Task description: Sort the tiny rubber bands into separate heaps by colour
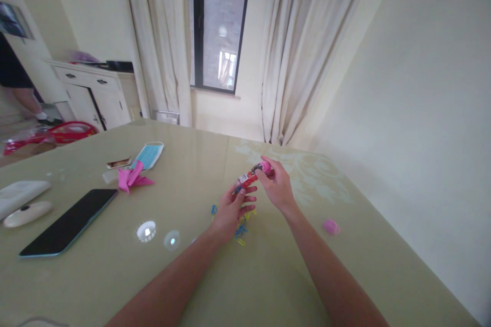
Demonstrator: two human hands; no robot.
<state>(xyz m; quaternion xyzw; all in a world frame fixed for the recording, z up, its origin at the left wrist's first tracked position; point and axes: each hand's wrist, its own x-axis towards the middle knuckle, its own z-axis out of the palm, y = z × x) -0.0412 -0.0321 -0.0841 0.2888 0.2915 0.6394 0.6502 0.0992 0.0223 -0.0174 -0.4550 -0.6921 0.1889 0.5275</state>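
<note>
A small clear tube with a red printed label (248,179) and a pink end is held tilted over the table, between both hands. My left hand (230,212) grips its lower end, where some blue shows inside, with the other fingers loosely spread. Up at the pink end, my right hand (278,184) closes its thumb and fingers on the tube. Beneath and beside my left hand lies a loose cluster of small blue and yellow clip-like pieces (241,229), partly hidden by that hand. A rounded pink piece (331,227) rests right of my right forearm.
On the left of the glossy table (276,276) are a dark-screened phone (71,222), a white mouse-shaped object (28,213), a folded pink paper shape (132,178), a blue face mask (149,155) and a small wrapper (118,163). A person's leg (28,99) shows at the far left.
</note>
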